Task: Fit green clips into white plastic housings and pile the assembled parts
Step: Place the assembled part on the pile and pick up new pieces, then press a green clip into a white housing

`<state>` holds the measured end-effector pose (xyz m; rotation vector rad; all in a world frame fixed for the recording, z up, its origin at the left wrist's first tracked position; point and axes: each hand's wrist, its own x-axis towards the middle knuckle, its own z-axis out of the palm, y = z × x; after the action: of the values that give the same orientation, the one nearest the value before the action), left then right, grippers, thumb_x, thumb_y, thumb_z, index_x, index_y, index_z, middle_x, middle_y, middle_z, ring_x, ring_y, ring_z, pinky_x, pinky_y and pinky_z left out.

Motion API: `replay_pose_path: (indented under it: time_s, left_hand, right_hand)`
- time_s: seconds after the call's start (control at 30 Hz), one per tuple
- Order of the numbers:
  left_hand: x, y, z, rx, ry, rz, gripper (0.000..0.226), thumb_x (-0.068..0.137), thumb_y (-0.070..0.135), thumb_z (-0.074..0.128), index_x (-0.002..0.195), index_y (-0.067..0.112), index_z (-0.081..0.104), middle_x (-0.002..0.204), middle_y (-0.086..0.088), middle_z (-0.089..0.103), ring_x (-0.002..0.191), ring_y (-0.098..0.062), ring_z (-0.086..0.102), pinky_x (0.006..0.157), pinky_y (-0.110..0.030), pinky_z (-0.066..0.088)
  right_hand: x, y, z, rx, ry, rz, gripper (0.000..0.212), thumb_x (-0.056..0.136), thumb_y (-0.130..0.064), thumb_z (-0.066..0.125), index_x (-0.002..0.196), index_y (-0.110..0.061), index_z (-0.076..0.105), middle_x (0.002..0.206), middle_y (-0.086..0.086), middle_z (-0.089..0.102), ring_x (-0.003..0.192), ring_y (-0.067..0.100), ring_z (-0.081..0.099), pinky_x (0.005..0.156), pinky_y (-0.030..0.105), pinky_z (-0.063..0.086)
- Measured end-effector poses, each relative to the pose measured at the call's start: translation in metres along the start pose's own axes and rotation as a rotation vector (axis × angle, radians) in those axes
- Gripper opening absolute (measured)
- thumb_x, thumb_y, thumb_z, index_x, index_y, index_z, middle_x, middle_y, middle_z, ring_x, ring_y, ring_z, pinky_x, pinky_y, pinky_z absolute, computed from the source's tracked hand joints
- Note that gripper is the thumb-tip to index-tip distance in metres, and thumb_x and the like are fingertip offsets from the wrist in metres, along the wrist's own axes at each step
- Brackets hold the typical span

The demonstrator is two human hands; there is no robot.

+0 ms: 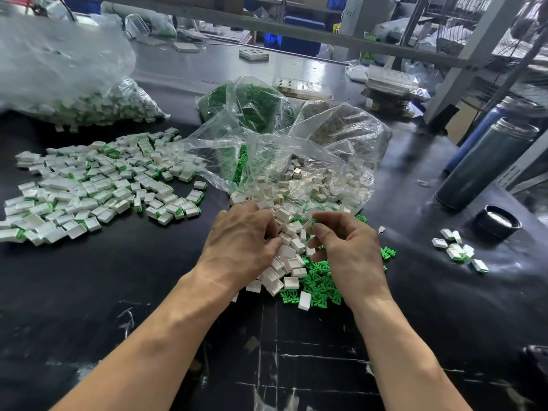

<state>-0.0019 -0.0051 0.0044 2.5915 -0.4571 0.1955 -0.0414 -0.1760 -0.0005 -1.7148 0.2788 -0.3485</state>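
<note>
**Green clip pinched at right grip; left grip in housing heap**

Green clip is pinched between thumb and forefinger of the right hand, raised just above the loose heap. The grip of the left hand is curled, fingertips buried among the white plastic housings; whether it grasps one cannot be told.

Housings lie between and just beyond both grips, spilling from the mouth of a clear plastic bag. Loose green clips lie beneath and near the right grip, on the black worktop.

Far left of the left grip, assembled parts form a wide, flat pile. Beyond that pile sits a second bag of assembled parts. Beyond both grips stands a bag of green clips.

Well right of the right grip lies a small cluster of assembled parts; beyond it, a black cap and a dark flask.
</note>
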Motion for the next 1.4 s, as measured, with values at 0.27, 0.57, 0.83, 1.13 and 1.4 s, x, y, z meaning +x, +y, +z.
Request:
replay_pose_path:
  time_s: [0.27, 0.57, 0.83, 1.13, 1.4]
  left_hand:
    - [-0.005, 0.001, -0.003, -0.182, 0.100, 0.019, 0.016, 0.091, 0.037, 0.074, 0.090, 0.033, 0.058, 0.086, 0.020, 0.059, 0.080, 0.004, 0.056, 0.086, -0.021, 0.045]
    - [-0.003, 0.006, -0.006, -0.823, 0.048, -0.035, 0.017, 0.090, 0.015, 0.078, 0.105, 0.022, 0.072, 0.096, 0.007, 0.075, 0.089, -0.006, 0.071, 0.081, -0.022, 0.057]
    - [-0.003, 0.008, -0.006, -0.907, 0.018, -0.008, 0.018, 0.089, 0.005, 0.076, 0.099, 0.020, 0.074, 0.091, 0.005, 0.076, 0.076, -0.003, 0.068, 0.073, -0.019, 0.056]
    - [-0.003, 0.008, -0.002, -1.027, -0.011, -0.022, 0.015, 0.089, 0.005, 0.075, 0.099, 0.016, 0.074, 0.091, -0.001, 0.077, 0.080, -0.010, 0.071, 0.070, -0.022, 0.057]
    - [-0.004, 0.007, -0.001, -1.009, 0.011, -0.028, 0.013, 0.090, 0.007, 0.075, 0.100, 0.015, 0.074, 0.090, -0.002, 0.076, 0.080, -0.013, 0.070, 0.072, -0.026, 0.058]
  right_hand:
    - [0.001, 0.003, -0.001, 0.068, -0.019, -0.004, 0.010, 0.096, -0.010, 0.072, 0.100, -0.018, 0.076, 0.071, -0.001, 0.070, 0.055, 0.010, 0.059, 0.052, 0.020, 0.049]
    - [-0.002, -0.004, 0.003, 0.309, -0.101, -0.018, 0.007, 0.092, -0.009, 0.076, 0.098, -0.010, 0.076, 0.079, 0.008, 0.075, 0.061, 0.014, 0.064, 0.052, 0.023, 0.052]
    - [-0.003, -0.002, 0.005, 0.271, -0.116, -0.049, 0.005, 0.092, -0.013, 0.076, 0.096, -0.016, 0.078, 0.077, 0.003, 0.072, 0.065, 0.013, 0.062, 0.053, 0.023, 0.050]
    - [-0.008, -0.005, 0.008, 0.176, -0.058, -0.115, 0.004, 0.095, -0.012, 0.074, 0.097, -0.015, 0.074, 0.073, -0.002, 0.070, 0.059, 0.009, 0.060, 0.052, 0.020, 0.048]
    - [-0.009, -0.004, 0.008, 0.054, -0.065, -0.148, 0.007, 0.094, -0.016, 0.075, 0.095, -0.022, 0.073, 0.076, -0.006, 0.073, 0.064, 0.007, 0.063, 0.057, 0.020, 0.051]
